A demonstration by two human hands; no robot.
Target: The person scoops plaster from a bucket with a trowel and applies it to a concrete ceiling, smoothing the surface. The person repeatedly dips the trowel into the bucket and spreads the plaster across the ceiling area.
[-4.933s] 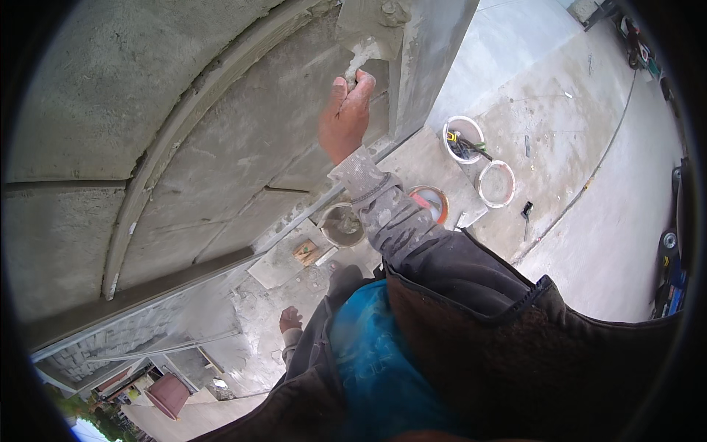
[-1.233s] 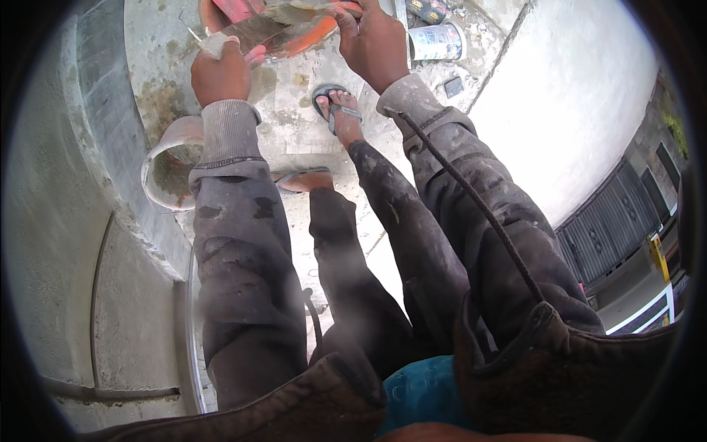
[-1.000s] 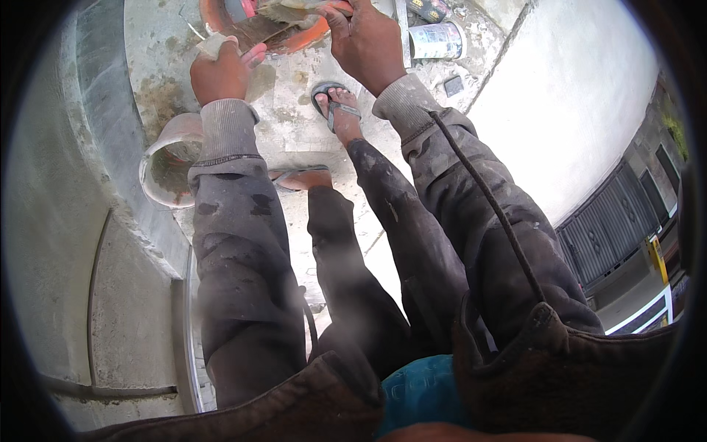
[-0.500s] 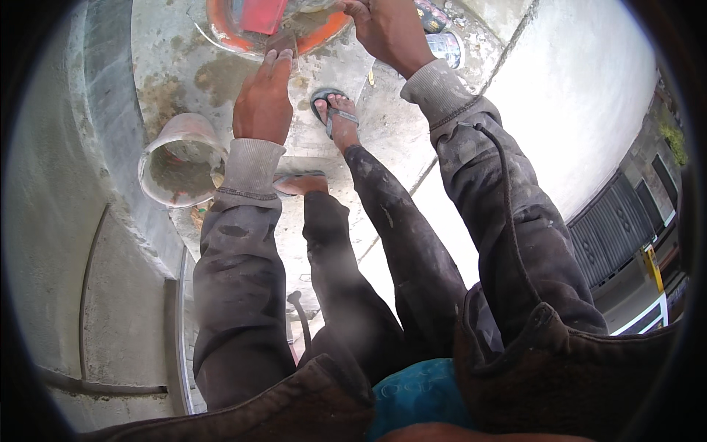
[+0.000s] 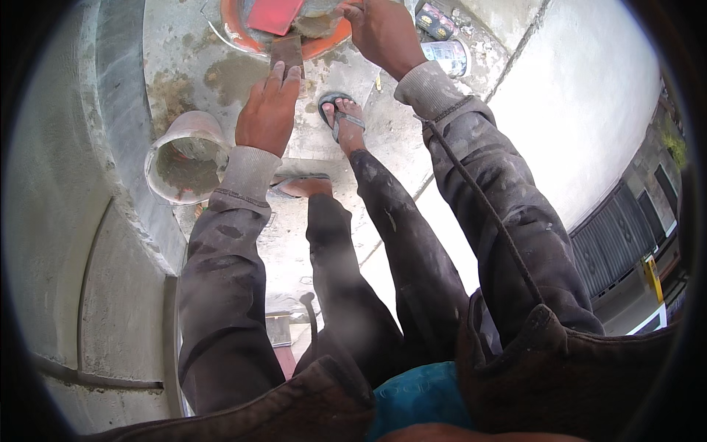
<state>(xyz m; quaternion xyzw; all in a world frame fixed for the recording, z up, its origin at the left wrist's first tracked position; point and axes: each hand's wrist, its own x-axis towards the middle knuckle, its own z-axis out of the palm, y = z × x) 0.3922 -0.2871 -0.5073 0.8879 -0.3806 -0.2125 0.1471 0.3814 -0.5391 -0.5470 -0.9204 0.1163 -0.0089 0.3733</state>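
Observation:
My left hand (image 5: 266, 114) holds a flat, brownish-grey rectangular plate (image 5: 287, 53), its fingers laid along it and the thumb side hidden. The plate's far end reaches the rim of an orange tub (image 5: 329, 44) smeared with grey mortar. Over the tub, my right hand (image 5: 387, 37) is closed; from its fingertips a grey, mortar-coated blade, seemingly a trowel (image 5: 318, 25), extends left. Its handle is hidden in my grip. A pinkish-red flat object (image 5: 274, 15) lies in the tub, left of the blade.
A mortar-stained bucket (image 5: 197, 127) lies tilted beside my left forearm, its mouth toward me. Right of the tub are a white printed pail (image 5: 447, 57) and a dark package (image 5: 434, 22). My sandalled feet stand on the stained floor (image 5: 228, 81); a grey wall (image 5: 51, 184) rises at left.
The view has shifted slightly, so bucket and tub sit lower and farther right. My right hand has moved a little left, nearer the plate, and more of the grey blade shows.

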